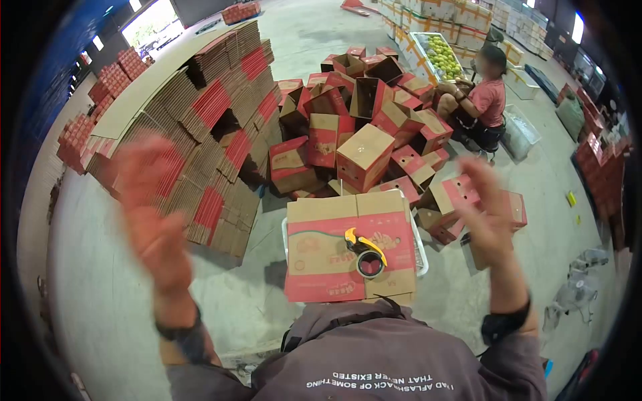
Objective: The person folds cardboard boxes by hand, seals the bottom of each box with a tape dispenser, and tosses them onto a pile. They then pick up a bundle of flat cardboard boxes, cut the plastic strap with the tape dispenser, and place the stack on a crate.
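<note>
Both my hands are raised wide apart and blurred by motion. My left hand point(152, 224) is at the left, in front of the stack of folded cartons point(194, 140), its fingers stretched up and its thumb apart. My right hand point(491, 217) is at the right near a loose open carton point(441, 204), with fingers and thumb apart. Neither visibly holds anything. Between them, a flat red and brown carton point(321, 267) lies over a white crate point(421, 257). On it rests a yellow tape dispenser point(374, 248) with a tape roll point(370, 265).
A heap of red and brown cartons point(364, 147) lies ahead. Beyond it a person point(488, 100) sits beside a box of green fruit point(438, 57). Stacked white boxes point(435, 27) stand at the back. Clear plastic bags point(578, 291) lie on the floor at the right.
</note>
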### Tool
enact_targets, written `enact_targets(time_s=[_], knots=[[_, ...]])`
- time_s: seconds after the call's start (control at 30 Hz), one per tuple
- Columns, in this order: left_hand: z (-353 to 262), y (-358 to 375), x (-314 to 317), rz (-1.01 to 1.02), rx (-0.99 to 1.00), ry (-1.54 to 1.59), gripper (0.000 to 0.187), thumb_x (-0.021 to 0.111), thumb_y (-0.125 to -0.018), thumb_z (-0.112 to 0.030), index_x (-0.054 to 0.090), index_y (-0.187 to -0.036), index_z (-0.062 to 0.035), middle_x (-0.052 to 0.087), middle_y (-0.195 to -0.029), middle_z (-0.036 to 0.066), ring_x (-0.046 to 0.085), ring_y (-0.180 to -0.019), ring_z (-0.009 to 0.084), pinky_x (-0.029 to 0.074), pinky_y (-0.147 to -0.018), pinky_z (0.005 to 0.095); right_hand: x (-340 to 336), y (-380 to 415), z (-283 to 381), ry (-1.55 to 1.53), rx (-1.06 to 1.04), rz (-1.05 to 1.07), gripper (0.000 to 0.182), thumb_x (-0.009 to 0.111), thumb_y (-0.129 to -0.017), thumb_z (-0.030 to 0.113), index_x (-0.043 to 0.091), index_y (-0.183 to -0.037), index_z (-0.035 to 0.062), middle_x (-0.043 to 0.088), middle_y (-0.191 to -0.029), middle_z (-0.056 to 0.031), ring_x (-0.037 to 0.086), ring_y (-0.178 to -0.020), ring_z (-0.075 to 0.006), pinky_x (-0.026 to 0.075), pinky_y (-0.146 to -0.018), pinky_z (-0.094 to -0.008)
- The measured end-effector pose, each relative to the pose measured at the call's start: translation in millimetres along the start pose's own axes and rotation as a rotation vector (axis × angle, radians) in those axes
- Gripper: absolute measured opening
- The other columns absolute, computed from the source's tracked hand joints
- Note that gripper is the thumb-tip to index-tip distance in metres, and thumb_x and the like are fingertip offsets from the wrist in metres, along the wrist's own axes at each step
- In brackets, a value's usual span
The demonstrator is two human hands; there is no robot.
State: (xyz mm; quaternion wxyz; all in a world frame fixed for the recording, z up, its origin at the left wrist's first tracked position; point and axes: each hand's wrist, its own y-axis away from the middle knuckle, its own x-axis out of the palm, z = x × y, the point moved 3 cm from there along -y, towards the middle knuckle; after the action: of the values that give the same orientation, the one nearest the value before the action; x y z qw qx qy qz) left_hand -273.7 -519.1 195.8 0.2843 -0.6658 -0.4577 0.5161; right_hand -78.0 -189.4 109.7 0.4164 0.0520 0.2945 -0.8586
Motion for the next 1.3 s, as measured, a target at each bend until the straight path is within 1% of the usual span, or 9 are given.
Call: enact_targets(time_s=[0.07, 0.23, 0.4, 0.63, 0.8, 1.0, 1.17, 1.27, 1.3], knots=[[90.8, 88.8, 49.1, 0.202, -0.587, 0.137, 0.049, 0.055, -0.092, -0.016, 0.042, -0.137, -0.0024, 0.043, -0.142, 0.012, 0.043, -0.129, 0.0239, 0.035, -0.105, 0.0350, 42.9, 33.8, -126.1, -0.114, 0.195, 0.270, 0.050, 0.065, -0.081, 0.009, 0.048, -0.128, 0.0044, 0.057, -0.109, -0.0056, 0.054, -0.099, -0.0154, 0.046, -0.085, -0.0313], [182.3, 322.5, 127.4, 0.713, -1.659, 0.438, 0.065, 0.058, -0.091, -0.035, 0.032, -0.141, -0.0026, 0.047, -0.137, 0.014, 0.044, -0.126, 0.0238, 0.040, -0.100, 0.0380, 125.7, 152.8, -281.2, 0.021, 0.760, 0.389, 0.051, 0.072, -0.077, 0.024, 0.054, -0.117, 0.0000, 0.062, -0.107, -0.0174, 0.061, -0.100, -0.0268, 0.049, -0.084, -0.0378], [205.2, 405.1, 176.6, 0.469, -1.658, 0.454, 0.060, 0.058, -0.091, -0.022, 0.033, -0.140, 0.0004, 0.052, -0.129, 0.015, 0.049, -0.118, 0.0217, 0.042, -0.095, 0.0360, 165.9, 145.5, -275.3, 0.537, 0.855, 0.879, 0.060, 0.073, -0.072, 0.033, 0.054, -0.120, 0.0014, 0.060, -0.110, -0.0239, 0.060, -0.101, -0.0347, 0.049, -0.085, -0.0407], [241.2, 441.1, 211.3, 0.491, -1.410, 0.121, 0.048, 0.068, -0.080, -0.022, 0.052, -0.119, 0.0023, 0.065, -0.098, 0.017, 0.064, -0.088, 0.0278, 0.049, -0.078, 0.0362, 191.7, 118.6, -262.6, 0.607, 0.988, 0.839, 0.050, 0.071, -0.066, 0.017, 0.058, -0.113, 0.0048, 0.065, -0.100, -0.0194, 0.064, -0.092, -0.0313, 0.051, -0.079, -0.0405], [232.6, 399.9, 200.6, 0.440, -1.607, 0.337, 0.056, 0.066, -0.082, -0.011, 0.042, -0.130, 0.0058, 0.063, -0.104, 0.012, 0.061, -0.094, 0.0189, 0.049, -0.080, 0.0324, 155.3, 141.9, -256.6, 0.075, 1.273, 0.642, 0.031, 0.071, -0.069, 0.015, 0.063, -0.096, 0.0014, 0.064, -0.083, -0.0080, 0.062, -0.073, -0.0186, 0.051, -0.066, -0.0294], [217.8, 308.4, 165.3, 0.431, -1.460, 0.853, 0.050, 0.065, -0.080, 0.002, 0.048, -0.126, -0.0015, 0.061, -0.110, 0.007, 0.059, -0.098, 0.0159, 0.047, -0.084, 0.0306, 30.1, 162.8, -225.1, -1.254, 1.088, -0.465, 0.027, 0.061, -0.082, 0.010, 0.058, -0.107, 0.0004, 0.065, -0.091, -0.0114, 0.064, -0.078, -0.0190, 0.054, -0.063, -0.0292], [167.8, 214.7, 110.1, 0.455, -1.247, 0.901, 0.043, 0.063, -0.080, 0.003, 0.054, -0.121, -0.0017, 0.062, -0.108, 0.007, 0.057, -0.096, 0.0141, 0.046, -0.086, 0.0270, -60.7, 132.9, -193.3, -1.146, 0.763, -0.968, 0.037, 0.059, -0.080, 0.012, 0.053, -0.115, 0.0017, 0.062, -0.094, -0.0101, 0.062, -0.078, -0.0203, 0.053, -0.070, -0.0310], [204.0, 248.9, 113.4, 0.667, -1.265, 0.740, 0.035, 0.059, -0.084, 0.000, 0.054, -0.119, -0.0016, 0.063, -0.105, 0.008, 0.058, -0.096, 0.0154, 0.046, -0.086, 0.0286, -92.9, 158.1, -246.5, -0.754, 0.680, -0.615, 0.043, 0.058, -0.079, 0.008, 0.050, -0.121, 0.0051, 0.060, -0.100, -0.0087, 0.061, -0.087, -0.0181, 0.050, -0.077, -0.0299], [189.2, 239.4, 112.6, 0.407, -1.247, 0.906, 0.030, 0.053, -0.088, -0.004, 0.054, -0.118, -0.0006, 0.062, -0.105, 0.009, 0.058, -0.098, 0.0176, 0.046, -0.089, 0.0306, -76.3, 146.3, -217.9, -0.483, 0.772, -0.528, 0.051, 0.061, -0.076, 0.006, 0.046, -0.125, 0.0086, 0.056, -0.107, -0.0073, 0.057, -0.098, -0.0163, 0.046, -0.085, -0.0293]])
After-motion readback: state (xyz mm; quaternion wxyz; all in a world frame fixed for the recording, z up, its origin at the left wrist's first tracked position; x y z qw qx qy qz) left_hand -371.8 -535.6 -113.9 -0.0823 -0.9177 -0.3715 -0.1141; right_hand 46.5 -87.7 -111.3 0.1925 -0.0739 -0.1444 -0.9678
